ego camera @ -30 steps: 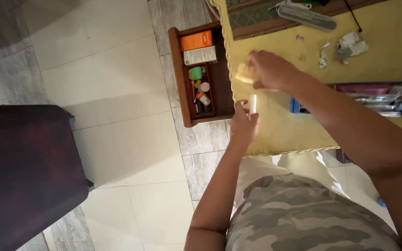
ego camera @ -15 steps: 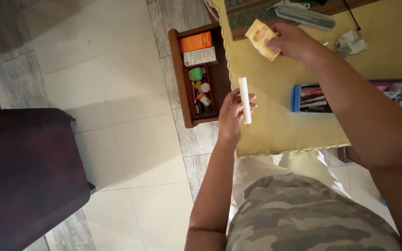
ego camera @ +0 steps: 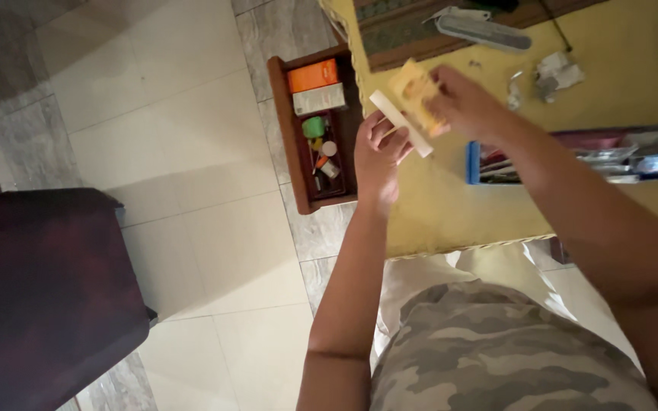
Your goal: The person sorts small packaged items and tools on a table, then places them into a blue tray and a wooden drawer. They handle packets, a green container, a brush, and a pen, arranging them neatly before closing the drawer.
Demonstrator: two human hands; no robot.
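Left of both hands, an open wooden drawer (ego camera: 310, 133) holds small boxes and bottles. The left hand (ego camera: 378, 152) pinches a slim white tube (ego camera: 400, 123) near its lower end, tilted, its upper end toward the drawer. It looks light, stiff and smooth, so a grip around the middle would steady it best. Just right, touching the tube, the right hand (ego camera: 458, 103) grips a small yellow carton (ego camera: 414, 90) by its edge; thin card, easily crushed. Half a second ago the hands were well apart, the tube upright and the carton raised farther off; now they meet over the yellow tabletop (ego camera: 451, 205).
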